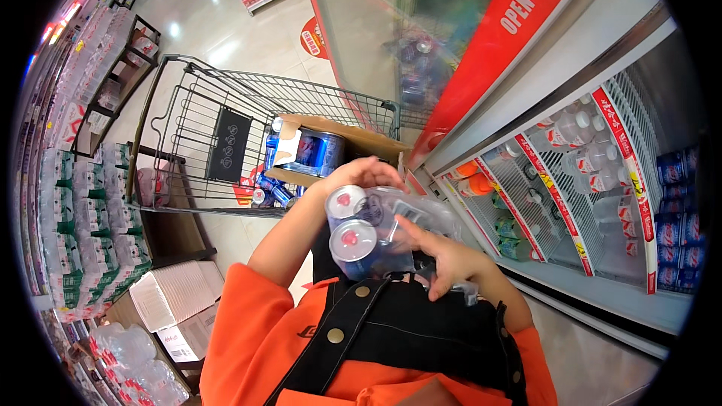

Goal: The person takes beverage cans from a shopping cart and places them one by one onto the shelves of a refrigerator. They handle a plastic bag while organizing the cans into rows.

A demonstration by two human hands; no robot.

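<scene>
We hold a shrink-wrapped pack of cans [368,229] against the chest, silver tops facing up. Left hand [366,173] curls over its far edge, fingers closed on the wrap. Right hand [444,259] grips the near side, fingers bent into the loose clear film [421,214]. Wire shopping cart [226,131] stands just ahead, carrying an open cardboard box [353,143] with blue cans [316,152]. Open cooler shelves [556,203] with bottles lie to the right. Stacked water packs [90,218] line the left aisle; cartons [177,304] sit on the floor.
</scene>
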